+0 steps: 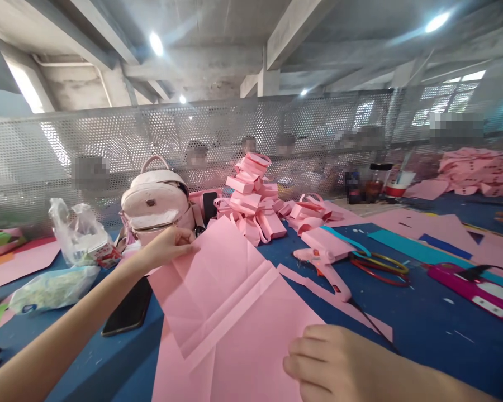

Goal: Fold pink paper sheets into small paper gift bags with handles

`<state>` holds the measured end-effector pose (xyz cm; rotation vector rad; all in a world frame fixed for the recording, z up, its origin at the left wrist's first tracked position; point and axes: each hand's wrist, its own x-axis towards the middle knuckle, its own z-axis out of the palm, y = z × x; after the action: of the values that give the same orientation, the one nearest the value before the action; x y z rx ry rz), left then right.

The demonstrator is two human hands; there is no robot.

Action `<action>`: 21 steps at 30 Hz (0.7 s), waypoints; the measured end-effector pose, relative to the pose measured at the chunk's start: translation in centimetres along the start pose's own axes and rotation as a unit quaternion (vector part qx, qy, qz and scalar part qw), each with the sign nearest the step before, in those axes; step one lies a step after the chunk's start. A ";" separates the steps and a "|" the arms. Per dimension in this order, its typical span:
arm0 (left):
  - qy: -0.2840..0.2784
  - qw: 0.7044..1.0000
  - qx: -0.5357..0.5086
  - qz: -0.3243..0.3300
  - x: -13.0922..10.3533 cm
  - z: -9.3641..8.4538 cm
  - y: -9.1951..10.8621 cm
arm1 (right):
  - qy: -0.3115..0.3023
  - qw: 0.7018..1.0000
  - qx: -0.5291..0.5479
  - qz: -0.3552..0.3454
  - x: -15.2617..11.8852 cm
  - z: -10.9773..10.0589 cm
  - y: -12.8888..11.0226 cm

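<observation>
A large sheet of pink paper point(235, 318) with crease lines is lifted and tilted over more pink paper at the front middle. My left hand point(174, 245) pinches its upper left edge. Near the lower right edge of the paper is my right hand point(327, 357), its fingers curled together at the edge. Beyond the sheet stands a heap of folded pink paper boxes point(257, 201). A pink glue gun point(327, 271) lies to the right of the sheet, beside a pink strip point(339, 304).
Behind my left hand are a pale backpack point(155, 201), plastic bags point(58, 287) and a black phone point(128, 310). At the right lie a magenta power strip point(473, 290) and colored tape rings point(381, 268). A perforated metal screen point(222, 123) runs across the back.
</observation>
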<state>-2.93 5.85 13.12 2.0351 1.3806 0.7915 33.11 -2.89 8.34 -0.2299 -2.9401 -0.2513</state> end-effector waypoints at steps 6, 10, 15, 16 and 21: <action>0.009 1.000 0.006 0.016 -0.4 0.3 0.6 | -0.028 0.999 0.005 -0.046 0.7 0.5 0.6; -0.007 0.999 0.015 0.042 -0.6 0.6 1.1 | -0.013 0.986 0.164 -0.022 1.5 -0.3 1.2; -0.035 0.995 0.037 0.088 -0.5 1.5 2.5 | 0.107 0.961 0.224 0.118 2.8 -2.4 3.4; -0.035 0.994 0.044 0.097 -0.5 1.7 2.9 | 0.159 0.952 0.212 0.155 3.0 -2.4 4.1; -0.024 0.988 0.069 0.134 -0.9 2.7 4.5 | 0.279 0.838 0.318 0.344 3.8 0.9 7.9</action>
<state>1.50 3.27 14.38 2.3666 1.1797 0.7705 30.58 5.44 9.43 -0.8887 -2.0284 0.6391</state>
